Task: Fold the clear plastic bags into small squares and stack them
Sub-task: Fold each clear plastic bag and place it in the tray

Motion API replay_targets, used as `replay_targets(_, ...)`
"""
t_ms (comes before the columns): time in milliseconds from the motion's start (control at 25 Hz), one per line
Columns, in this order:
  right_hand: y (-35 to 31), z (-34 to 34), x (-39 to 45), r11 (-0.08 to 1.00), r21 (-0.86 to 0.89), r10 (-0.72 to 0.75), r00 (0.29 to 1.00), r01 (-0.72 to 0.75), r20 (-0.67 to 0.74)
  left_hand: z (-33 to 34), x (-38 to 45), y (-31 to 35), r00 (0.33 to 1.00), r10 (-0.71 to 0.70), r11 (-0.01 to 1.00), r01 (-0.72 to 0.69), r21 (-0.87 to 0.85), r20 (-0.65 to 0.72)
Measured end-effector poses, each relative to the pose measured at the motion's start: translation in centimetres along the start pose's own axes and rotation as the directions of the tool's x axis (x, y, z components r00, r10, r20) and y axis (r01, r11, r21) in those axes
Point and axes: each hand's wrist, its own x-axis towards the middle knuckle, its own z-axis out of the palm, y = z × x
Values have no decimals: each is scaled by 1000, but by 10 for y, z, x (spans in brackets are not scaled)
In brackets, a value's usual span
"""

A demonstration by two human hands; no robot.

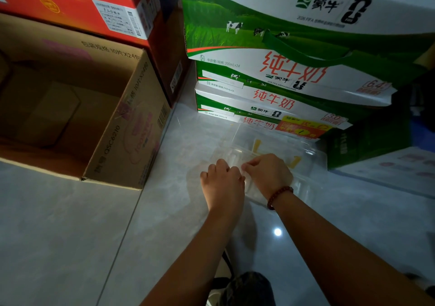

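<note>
Clear plastic bags (270, 141) with yellow tape strips lie in a loose pile on the pale tiled floor, in front of the stacked milk cartons. My left hand (222, 183) and my right hand (268, 176) are side by side on the near edge of the pile. The fingers of both are curled down and pinch a clear plastic bag (253, 189) between them. That bag is transparent, so its outline and folds are hard to make out. A red bead bracelet sits on my right wrist.
An open brown cardboard box (113, 141) stands on the left with a red carton (94, 11) behind it. Green and white milk cartons (282, 70) are stacked at the back right. A white box (400, 169) lies at the far right. My knee shows at the bottom.
</note>
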Motion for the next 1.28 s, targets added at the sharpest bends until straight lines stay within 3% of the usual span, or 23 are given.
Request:
replay_targets(120, 7, -5, -2, 983, 181, -15, 1000, 14, 3, -4, -3, -3, 999, -23, 995, 19, -100, -39)
replay_targets(240, 30, -11, -19, 977, 213, 19, 975, 30, -223, -7, -2, -6, 988, -59, 968, 22, -248, -143)
replay_targets(320, 50, -11, -33, 987, 158, 53, 914, 12, -402, -9, 7, -5, 994, -102, 910, 78, -408, -38)
replay_targets(400, 68, -10, -38, 983, 155, 163, 865, -100, -474, -15, 19, -1, 975, -123, 779, 210, -591, 184)
replay_targets(480, 80, -15, -32, 921, 330, 325, 877, -208, -354, -21, 32, 1, 925, -125, 627, 355, -693, 360)
replay_targets(560, 87, -21, -24, 801, 550, 386, 906, -234, -176, -27, 36, 3, 893, -125, 563, 423, -710, 433)
replay_targets(680, 91, -32, -12, 702, 674, 385, 919, -228, -91, -30, 39, 0, 867, -215, 694, 460, -554, 450)
replay_targets(760, 92, -37, 0, 675, 688, 380, 925, -266, -15, -30, 50, -3, 802, -281, 678, 554, -483, 527)
replay_targets(920, 89, -52, 14, 545, 773, 333, 930, -324, 155, -37, 74, 0, 684, -265, 170, 727, -665, 680)
replay_targets(1040, 82, -70, 11, 422, 861, 253, 949, -284, 189, -49, 72, 5, 740, -261, 126, 663, -738, 620)
replay_targets(1160, 81, -85, -6, 338, 918, 239, 962, -207, 129, -69, 64, 6, 800, -241, 68, 579, -813, 550)
replay_targets(1280, 91, -88, -24, 329, 935, 236, 970, -131, 53, -87, 51, 1, 837, -210, 130, 537, -834, 506)
